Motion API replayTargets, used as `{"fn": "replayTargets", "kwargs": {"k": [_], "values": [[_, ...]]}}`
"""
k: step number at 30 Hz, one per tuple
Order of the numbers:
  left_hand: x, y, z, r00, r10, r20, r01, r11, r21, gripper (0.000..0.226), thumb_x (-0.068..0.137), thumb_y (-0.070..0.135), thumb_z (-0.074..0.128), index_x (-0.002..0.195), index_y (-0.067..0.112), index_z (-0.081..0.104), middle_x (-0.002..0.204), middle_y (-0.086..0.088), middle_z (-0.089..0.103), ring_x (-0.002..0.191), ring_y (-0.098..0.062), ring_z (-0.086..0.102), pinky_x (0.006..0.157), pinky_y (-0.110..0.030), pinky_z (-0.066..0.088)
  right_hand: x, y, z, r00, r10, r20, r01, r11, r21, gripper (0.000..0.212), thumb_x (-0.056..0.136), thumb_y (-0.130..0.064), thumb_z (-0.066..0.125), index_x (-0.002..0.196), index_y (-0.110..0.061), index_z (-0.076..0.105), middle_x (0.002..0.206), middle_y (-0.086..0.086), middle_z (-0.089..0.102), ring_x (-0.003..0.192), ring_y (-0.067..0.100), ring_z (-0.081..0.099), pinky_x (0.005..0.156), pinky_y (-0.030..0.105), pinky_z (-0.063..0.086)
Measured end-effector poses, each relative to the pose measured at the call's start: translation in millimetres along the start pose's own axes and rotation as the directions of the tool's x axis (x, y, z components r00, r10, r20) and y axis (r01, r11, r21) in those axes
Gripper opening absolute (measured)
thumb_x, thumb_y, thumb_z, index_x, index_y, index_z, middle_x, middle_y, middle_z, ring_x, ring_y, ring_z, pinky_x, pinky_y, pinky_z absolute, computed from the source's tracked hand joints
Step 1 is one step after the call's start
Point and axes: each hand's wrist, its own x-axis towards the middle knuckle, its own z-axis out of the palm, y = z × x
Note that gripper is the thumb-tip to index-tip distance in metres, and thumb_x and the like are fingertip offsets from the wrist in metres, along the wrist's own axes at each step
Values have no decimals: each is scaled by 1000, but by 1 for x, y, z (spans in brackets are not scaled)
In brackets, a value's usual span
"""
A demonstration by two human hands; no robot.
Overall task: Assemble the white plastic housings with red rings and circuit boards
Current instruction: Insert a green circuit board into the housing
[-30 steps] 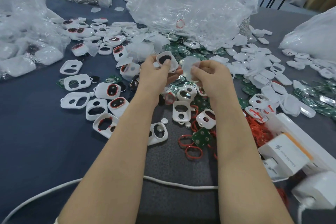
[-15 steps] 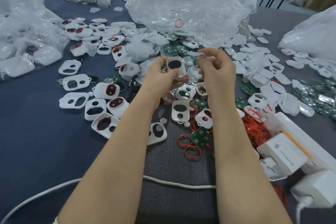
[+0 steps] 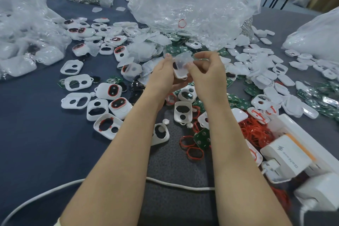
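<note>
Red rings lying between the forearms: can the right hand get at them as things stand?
Probably yes, but not right away: the red rings lie uncovered beside the right forearm, yet the right hand pinches a translucent cover and would have to release it first.

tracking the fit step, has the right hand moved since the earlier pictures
Yes. Measured against the red ring in the clear bag, the right hand has shifted left, bringing its translucent cover over the white housing in the left hand.
</note>
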Motion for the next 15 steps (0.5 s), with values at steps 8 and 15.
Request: {"fn": "replayTargets", "kwargs": {"k": [8, 15], "values": [[-2, -2, 2, 996, 84, -9, -81, 983, 164, 19, 104, 27, 39, 96, 19, 54, 103, -11, 65, 82, -17, 67, 66, -25, 58, -3, 2, 10, 989, -138, -52, 123, 965, -233, 9, 90, -14, 63, 95, -6, 62, 83, -2, 63, 78, 14, 61, 75, 25, 49], [-3, -5, -1, 986, 165, 33, -167, 943, 286, 23, 95, 3, 49, 95, 26, 50, 101, -12, 68, 88, -19, 69, 79, -31, 59, -1, 10, 13, 984, -156, -85, 113, 919, -377, 7, 91, -16, 60, 91, -10, 64, 93, 8, 65, 89, 20, 57, 71, 17, 30]]}}
